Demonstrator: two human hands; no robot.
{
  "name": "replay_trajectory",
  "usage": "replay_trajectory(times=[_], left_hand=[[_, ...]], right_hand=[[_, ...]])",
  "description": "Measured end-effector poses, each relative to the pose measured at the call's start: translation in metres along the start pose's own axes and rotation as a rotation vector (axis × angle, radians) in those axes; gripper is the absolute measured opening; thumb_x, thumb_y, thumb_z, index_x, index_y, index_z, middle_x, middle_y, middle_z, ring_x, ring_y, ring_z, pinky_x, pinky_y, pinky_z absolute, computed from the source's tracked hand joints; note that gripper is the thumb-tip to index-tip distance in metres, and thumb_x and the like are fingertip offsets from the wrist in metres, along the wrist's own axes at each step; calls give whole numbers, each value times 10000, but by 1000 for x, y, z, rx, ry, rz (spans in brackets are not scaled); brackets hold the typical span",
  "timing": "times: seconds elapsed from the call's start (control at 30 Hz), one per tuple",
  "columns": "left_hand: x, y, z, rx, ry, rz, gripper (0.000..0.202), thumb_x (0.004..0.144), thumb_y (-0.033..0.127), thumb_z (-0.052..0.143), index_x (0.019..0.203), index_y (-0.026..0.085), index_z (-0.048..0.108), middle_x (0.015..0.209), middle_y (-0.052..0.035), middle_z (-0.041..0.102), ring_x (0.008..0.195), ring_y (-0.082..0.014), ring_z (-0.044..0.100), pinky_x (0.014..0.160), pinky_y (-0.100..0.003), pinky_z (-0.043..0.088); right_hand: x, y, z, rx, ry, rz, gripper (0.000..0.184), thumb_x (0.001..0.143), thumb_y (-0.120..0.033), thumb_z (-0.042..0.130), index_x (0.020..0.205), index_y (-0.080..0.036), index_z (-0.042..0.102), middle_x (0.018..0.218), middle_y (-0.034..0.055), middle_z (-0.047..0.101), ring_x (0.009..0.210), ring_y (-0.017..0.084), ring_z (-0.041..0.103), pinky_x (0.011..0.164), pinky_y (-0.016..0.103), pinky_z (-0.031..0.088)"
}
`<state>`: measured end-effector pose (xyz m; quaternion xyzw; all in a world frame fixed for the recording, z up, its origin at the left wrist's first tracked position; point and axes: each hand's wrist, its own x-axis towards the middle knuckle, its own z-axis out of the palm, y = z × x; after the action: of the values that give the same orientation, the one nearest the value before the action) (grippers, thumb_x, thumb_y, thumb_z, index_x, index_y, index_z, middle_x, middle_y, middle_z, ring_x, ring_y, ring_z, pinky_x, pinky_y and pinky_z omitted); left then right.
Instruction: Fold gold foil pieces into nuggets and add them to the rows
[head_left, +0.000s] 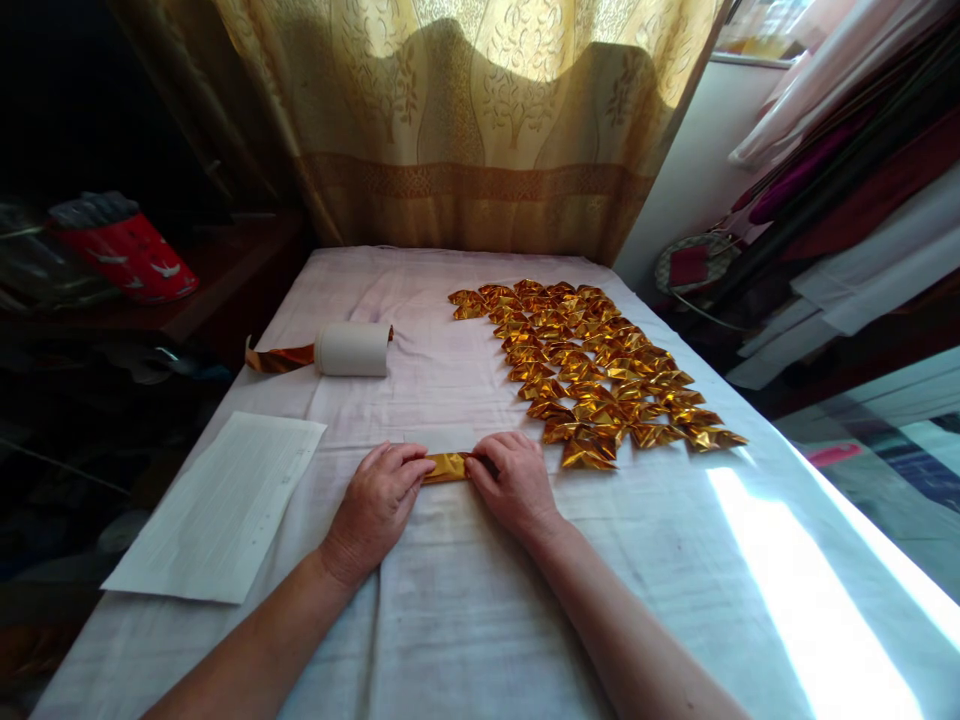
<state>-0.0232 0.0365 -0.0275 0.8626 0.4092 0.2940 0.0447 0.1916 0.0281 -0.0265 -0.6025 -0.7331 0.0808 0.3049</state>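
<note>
A folded strip of shiny gold foil paper (448, 467) lies flat on the table, its ends covered by my fingers. My left hand (385, 490) pinches the left end between thumb and fingers. On the right end, my right hand (516, 480) presses with its fingers curled and thumb along the near edge. Just beyond the strip lies a pale flat sheet (442, 438), partly hidden by my hands. Rows of folded gold foil pieces (581, 370), pointed at their ends, spread over the right side of the table, close to my right hand.
A white cardboard roll (354, 350) with gold foil inside it stands on its side at the back left. A printed paper sheet (225, 505) lies at the left. White cloth (465, 640) covers the table. A red container (131, 255) sits on a dark cabinet; a curtain (472, 130) hangs behind.
</note>
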Motion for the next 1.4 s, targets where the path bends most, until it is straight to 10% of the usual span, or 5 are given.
replay_trajectory(times=[0.2,0.5,1.4], left_hand=[[-3,13,-5,144,-37,36,229,937,244,522,1092,237,691,1104,-54,722,1155,-272,588,1118,-571,327],[-13,34,3,168,-105,146,400,967,296,482,1330,146,559,1322,-110,634,1240,-256,561,1078,-426,428],[-19,28,13,159,-177,90,448,978,346,446,1376,154,520,1397,-109,581,1328,-255,497,1123,-448,392]], right_hand=[[-1,1,2,-29,2,-25,117,907,-282,625,820,-243,693,855,21,690,869,200,578,788,342,348],[-1,-1,3,-50,11,-11,133,918,-284,621,810,-241,685,845,21,683,860,204,569,790,347,346],[-2,0,6,-70,23,29,175,900,-281,600,1050,-200,637,941,54,688,926,234,573,849,355,361]])
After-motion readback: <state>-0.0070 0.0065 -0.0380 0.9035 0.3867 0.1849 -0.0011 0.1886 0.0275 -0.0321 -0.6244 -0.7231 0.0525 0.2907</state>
